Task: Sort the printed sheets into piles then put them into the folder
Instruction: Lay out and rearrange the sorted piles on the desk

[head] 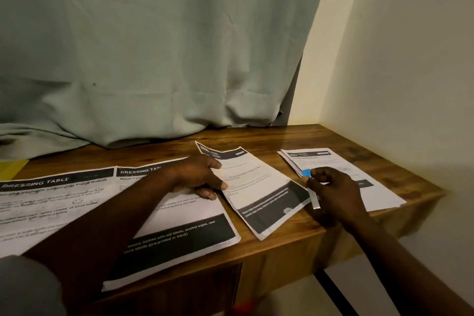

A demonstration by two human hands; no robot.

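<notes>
— Wooden table pushed against a pale green curtain, cream wall to the right. Printed sheets where?
— Laid out across the tabletop in four piles. Middle pile lying askew, near corner hanging past the front edge, far end curling upward.
— Held by anything?
— Gripped at its left edge by the left hand, thumb and curled fingers pinching the paper.
— And the right hand?
— Curled too, thumb and fingertips pinching a small blue piece just beside the near-left edge of the right pile. Pale strip poking out below the knuckles; cannot tell whether joined to the blue bit.
— Further out?
— Two piles headed DRESSING TABLE: second pile under the left forearm, overhanging the front edge, and left pile touching it.
— Folder?
— Only a yellow corner at the far left beside the curtain hem, mostly cut off; cannot tell what. Grey sleeve bottom left.
</notes>
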